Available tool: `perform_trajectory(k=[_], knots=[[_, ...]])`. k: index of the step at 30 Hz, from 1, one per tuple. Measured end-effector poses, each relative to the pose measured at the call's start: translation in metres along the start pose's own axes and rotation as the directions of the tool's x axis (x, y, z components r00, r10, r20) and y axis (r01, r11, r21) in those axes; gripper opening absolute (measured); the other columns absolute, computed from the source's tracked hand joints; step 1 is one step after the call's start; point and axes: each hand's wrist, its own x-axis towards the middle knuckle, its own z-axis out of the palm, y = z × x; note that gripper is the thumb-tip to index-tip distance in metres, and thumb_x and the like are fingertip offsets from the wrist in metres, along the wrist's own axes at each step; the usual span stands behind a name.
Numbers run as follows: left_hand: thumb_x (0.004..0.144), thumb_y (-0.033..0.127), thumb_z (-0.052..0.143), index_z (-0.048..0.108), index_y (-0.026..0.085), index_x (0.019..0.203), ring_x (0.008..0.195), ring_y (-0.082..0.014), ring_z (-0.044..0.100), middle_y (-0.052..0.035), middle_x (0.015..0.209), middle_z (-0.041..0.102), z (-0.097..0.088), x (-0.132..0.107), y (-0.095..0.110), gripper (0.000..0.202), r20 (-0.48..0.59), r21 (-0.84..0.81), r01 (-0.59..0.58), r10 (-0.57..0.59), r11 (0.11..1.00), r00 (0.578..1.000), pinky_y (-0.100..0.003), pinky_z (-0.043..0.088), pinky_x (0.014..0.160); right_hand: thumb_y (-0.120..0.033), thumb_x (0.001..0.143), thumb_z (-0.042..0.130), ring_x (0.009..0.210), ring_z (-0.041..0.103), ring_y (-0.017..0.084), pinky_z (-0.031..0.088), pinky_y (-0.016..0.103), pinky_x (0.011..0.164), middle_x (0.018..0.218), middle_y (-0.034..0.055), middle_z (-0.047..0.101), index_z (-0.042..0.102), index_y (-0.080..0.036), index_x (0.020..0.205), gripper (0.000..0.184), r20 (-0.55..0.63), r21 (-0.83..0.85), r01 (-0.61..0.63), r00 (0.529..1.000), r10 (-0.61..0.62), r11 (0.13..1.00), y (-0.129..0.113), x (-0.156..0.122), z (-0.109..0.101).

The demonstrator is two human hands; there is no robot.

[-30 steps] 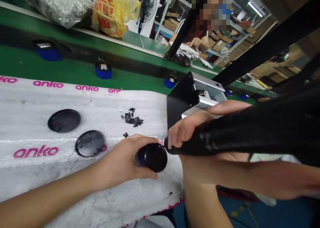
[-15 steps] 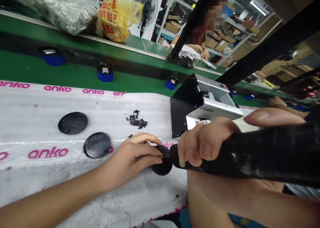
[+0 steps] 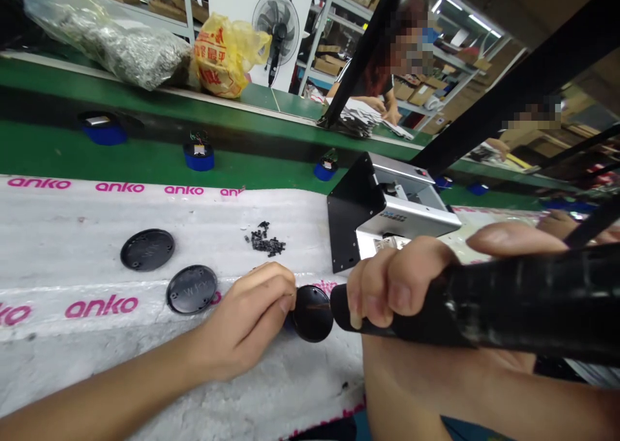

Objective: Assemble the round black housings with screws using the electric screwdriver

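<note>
My right hand wraps the black screwdriver, probably heavy; my left hand bunches its fingers, whether pinching I cannot tell, by the slippery-looking round cap, best held by the rim.

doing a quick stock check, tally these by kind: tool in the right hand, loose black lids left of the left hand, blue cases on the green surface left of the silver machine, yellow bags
Black tool: 1
Black lids: 2
Blue cases: 3
Yellow bag: 1
Total: 7
</note>
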Motion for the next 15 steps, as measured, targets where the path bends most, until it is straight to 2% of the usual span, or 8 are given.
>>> perform_trajectory(k=[2, 5, 7, 9, 11, 13, 15], knots=[[0.098, 0.008, 0.04, 0.059, 0.015, 0.098, 0.086, -0.0152, 0.058, -0.0063, 0.093, 0.061, 0.001, -0.001, -0.002, 0.02, -0.042, 0.084, -0.025, 0.028, 0.996, 0.999, -0.027, 0.049, 0.077, -0.04, 0.094, 0.06, 0.037, 0.052, 0.014, 0.043, 0.028, 0.03, 0.059, -0.0047, 0.06, 0.062, -0.03, 0.098, 0.011, 0.018, 0.028, 0.005, 1.0, -0.006, 1.0, 0.0, 0.0, -0.001], [0.097, 0.006, 0.044, 0.056, 0.016, 0.119, 0.097, -0.0156, 0.06, -0.0088, 0.108, 0.063, 0.004, -0.004, -0.006, 0.027, -0.085, 0.2, -0.084, 0.103, 0.976, 0.991, -0.027, 0.049, 0.085, -0.043, 0.092, 0.06, 0.038, 0.052, 0.016, 0.045, 0.032, 0.03, 0.062, -0.0031, 0.061, 0.064, -0.029, 0.101, 0.017, 0.058, 0.109, 0.063, 0.996, -0.069, 0.992, 0.001, 0.001, -0.001], [0.097, 0.008, 0.047, 0.055, 0.016, 0.125, 0.089, -0.0145, 0.062, -0.0074, 0.101, 0.064, 0.005, -0.006, -0.008, 0.029, -0.097, 0.25, -0.108, 0.135, 0.962, 0.986, -0.025, 0.05, 0.08, -0.043, 0.091, 0.06, 0.039, 0.052, 0.017, 0.044, 0.033, 0.029, 0.063, -0.0019, 0.061, 0.064, -0.029, 0.104, 0.019, 0.069, 0.146, 0.085, 0.993, -0.096, 0.986, 0.002, 0.001, 0.0], [0.098, 0.01, 0.047, 0.057, 0.015, 0.12, 0.076, -0.0133, 0.06, -0.0043, 0.087, 0.062, 0.005, -0.007, -0.007, 0.025, -0.101, 0.289, -0.083, 0.116, 0.954, 0.988, -0.024, 0.049, 0.069, -0.041, 0.091, 0.061, 0.039, 0.053, 0.017, 0.042, 0.032, 0.028, 0.062, -0.0019, 0.062, 0.064, -0.03, 0.106, 0.019, 0.062, 0.151, 0.086, 0.993, -0.097, 0.985, 0.001, 0.0, 0.001], [0.098, 0.011, 0.044, 0.061, 0.015, 0.104, 0.068, -0.0132, 0.056, -0.0025, 0.077, 0.057, 0.003, -0.007, -0.005, 0.018, -0.106, 0.336, -0.053, 0.094, 0.941, 0.99, -0.025, 0.048, 0.062, -0.038, 0.093, 0.06, 0.038, 0.052, 0.016, 0.041, 0.03, 0.028, 0.06, -0.0029, 0.062, 0.065, -0.031, 0.104, 0.014, 0.052, 0.109, 0.065, 0.996, -0.071, 0.992, -0.002, 0.0, 0.002], [0.098, 0.012, 0.042, 0.059, 0.016, 0.092, 0.065, -0.0136, 0.054, -0.0022, 0.073, 0.056, 0.002, -0.006, -0.004, 0.019, -0.116, 0.384, -0.056, 0.109, 0.922, 0.987, -0.025, 0.047, 0.06, -0.035, 0.095, 0.058, 0.035, 0.05, 0.015, 0.041, 0.029, 0.029, 0.058, -0.0039, 0.061, 0.066, -0.033, 0.099, 0.009, 0.044, 0.039, 0.041, 0.998, -0.043, 0.998, -0.005, 0.0, 0.004], [0.098, 0.012, 0.044, 0.058, 0.016, 0.095, 0.069, -0.0145, 0.059, -0.0039, 0.078, 0.061, 0.002, -0.005, -0.004, 0.015, -0.123, 0.432, -0.096, 0.164, 0.897, 0.979, -0.026, 0.051, 0.063, -0.033, 0.096, 0.056, 0.034, 0.048, 0.014, 0.042, 0.028, 0.029, 0.055, -0.0046, 0.059, 0.067, -0.033, 0.092, 0.011, 0.037, -0.02, 0.028, 0.999, -0.028, 0.999, -0.009, 0.0, 0.005]])
